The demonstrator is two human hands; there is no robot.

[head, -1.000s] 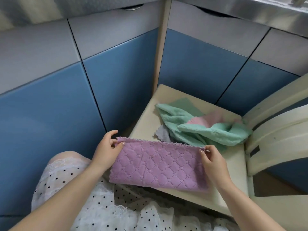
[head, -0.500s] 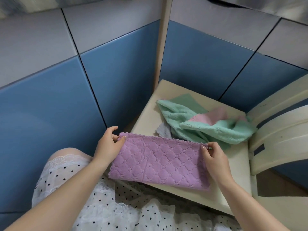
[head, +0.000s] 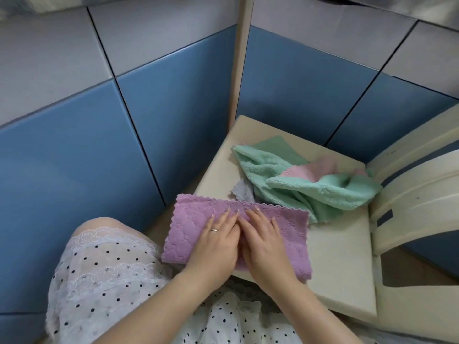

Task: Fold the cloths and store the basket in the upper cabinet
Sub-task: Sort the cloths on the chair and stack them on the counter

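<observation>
Both hands pressed flat, side by side, on a folded purple cloth.

The left hand, with a ring on one finger, and the right hand lie palm down with fingers extended and thumbs touching, neither one pinching anything, on the middle of the purple quilted cloth with a scalloped edge. This cloth lies as a long folded strip across the near left corner of the cream-coloured bench, its left end hanging past the bench edge above the person's white polka-dot lace dress. Just beyond it sits a loose heap: a crumpled mint-green fluffy cloth, a pink cloth tucked within it, and a small grey cloth peeking from beneath. Blue and grey cabinet doors form the corner behind.
</observation>
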